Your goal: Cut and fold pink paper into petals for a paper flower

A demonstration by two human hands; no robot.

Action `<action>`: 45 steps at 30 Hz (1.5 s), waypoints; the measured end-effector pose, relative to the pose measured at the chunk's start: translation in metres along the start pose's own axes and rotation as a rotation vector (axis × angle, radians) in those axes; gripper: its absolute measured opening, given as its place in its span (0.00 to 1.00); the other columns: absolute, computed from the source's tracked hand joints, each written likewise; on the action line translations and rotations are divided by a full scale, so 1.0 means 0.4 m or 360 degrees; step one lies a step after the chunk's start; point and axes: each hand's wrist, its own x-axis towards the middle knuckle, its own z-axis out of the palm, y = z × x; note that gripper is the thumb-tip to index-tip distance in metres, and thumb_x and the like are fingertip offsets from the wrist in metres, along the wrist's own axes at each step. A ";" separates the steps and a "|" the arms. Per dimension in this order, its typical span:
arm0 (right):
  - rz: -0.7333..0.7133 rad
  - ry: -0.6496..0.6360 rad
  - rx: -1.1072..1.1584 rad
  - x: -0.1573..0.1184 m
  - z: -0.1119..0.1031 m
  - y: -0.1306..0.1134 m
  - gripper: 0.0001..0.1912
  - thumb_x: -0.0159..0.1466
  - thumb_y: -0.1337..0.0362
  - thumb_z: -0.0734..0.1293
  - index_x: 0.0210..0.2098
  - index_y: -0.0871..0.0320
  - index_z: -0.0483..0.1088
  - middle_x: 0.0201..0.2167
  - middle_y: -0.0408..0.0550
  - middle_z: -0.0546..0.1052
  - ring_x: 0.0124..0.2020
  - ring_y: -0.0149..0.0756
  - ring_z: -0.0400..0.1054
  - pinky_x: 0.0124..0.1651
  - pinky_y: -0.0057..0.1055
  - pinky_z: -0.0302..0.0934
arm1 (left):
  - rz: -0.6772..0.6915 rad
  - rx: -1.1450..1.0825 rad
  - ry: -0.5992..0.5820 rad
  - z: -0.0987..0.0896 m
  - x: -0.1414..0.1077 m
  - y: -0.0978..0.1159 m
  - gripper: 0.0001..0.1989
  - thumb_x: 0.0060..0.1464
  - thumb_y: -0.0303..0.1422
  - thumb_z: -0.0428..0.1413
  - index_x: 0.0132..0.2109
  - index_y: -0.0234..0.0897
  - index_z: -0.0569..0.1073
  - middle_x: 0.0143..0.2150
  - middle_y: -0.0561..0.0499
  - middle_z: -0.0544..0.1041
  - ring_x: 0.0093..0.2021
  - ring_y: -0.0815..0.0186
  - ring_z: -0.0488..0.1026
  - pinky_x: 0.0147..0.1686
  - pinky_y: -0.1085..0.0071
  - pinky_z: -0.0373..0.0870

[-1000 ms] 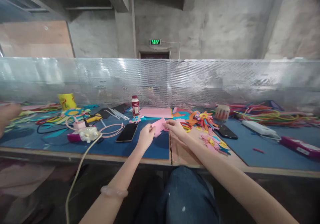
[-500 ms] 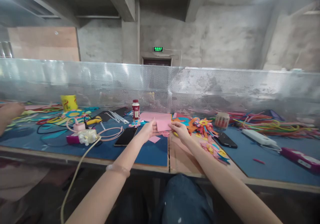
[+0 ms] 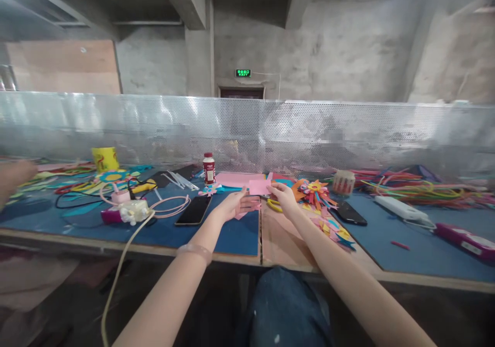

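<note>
A small piece of pink paper [image 3: 260, 187] is raised above the table, its right edge pinched in my right hand [image 3: 283, 196]. My left hand [image 3: 233, 205] is at the lower left of that paper, palm turned inward, thumb up and fingers stretched out. Whether its fingertips touch the paper I cannot tell. More pink paper [image 3: 243, 179] lies flat behind my hands, and pink pieces partly show below my left fingers. Scissors with yellow handles [image 3: 274, 205] lie partly hidden by my right hand. An orange and red paper flower [image 3: 315, 193] is just right of it.
A dark phone [image 3: 193, 211] and a red-capped bottle [image 3: 209, 168] are to the left, near a power strip with cables [image 3: 135, 212]. Right are another phone [image 3: 350, 213], a white glue gun [image 3: 400, 209] and coloured strips [image 3: 417, 191]. Another person's hand [image 3: 17, 174] is far left.
The pink paper has moved up and right and shows a smaller face. My left fingers have come off its face to its lower left. My right hand still pinches its right edge.
</note>
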 end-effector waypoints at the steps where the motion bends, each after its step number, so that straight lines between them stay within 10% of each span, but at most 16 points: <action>1: 0.0002 -0.0008 0.0016 0.000 -0.001 -0.001 0.14 0.44 0.56 0.71 0.25 0.59 0.68 0.20 0.40 0.69 0.19 0.24 0.61 0.23 0.23 0.55 | 0.0023 -0.0006 0.0020 -0.003 0.001 0.001 0.18 0.51 0.44 0.52 0.40 0.32 0.69 0.40 0.37 0.77 0.38 0.57 0.76 0.39 0.64 0.71; 18: -0.0257 -0.0297 -0.0342 0.006 -0.008 0.017 0.15 0.54 0.55 0.63 0.35 0.58 0.72 0.32 0.46 0.75 0.33 0.33 0.67 0.37 0.29 0.60 | 0.0253 0.0213 0.0189 0.008 0.009 -0.028 0.12 0.40 0.33 0.63 0.33 0.30 0.74 0.31 0.45 0.75 0.28 0.69 0.72 0.29 0.74 0.66; 25: -0.0189 -0.0623 -0.0437 -0.027 0.015 0.013 0.18 0.46 0.60 0.71 0.36 0.59 0.71 0.22 0.42 0.73 0.24 0.30 0.65 0.30 0.28 0.59 | 0.0338 -0.0046 0.0214 0.000 0.008 -0.025 0.14 0.38 0.32 0.64 0.33 0.34 0.70 0.28 0.52 0.73 0.27 0.71 0.71 0.31 0.73 0.67; 45: -0.0174 -0.0558 -0.0412 -0.043 0.029 0.006 0.16 0.50 0.51 0.67 0.28 0.60 0.70 0.22 0.42 0.71 0.21 0.28 0.63 0.24 0.25 0.58 | 0.0339 0.0123 0.0208 0.022 0.006 -0.027 0.10 0.40 0.30 0.62 0.31 0.32 0.71 0.28 0.50 0.73 0.28 0.69 0.72 0.32 0.73 0.68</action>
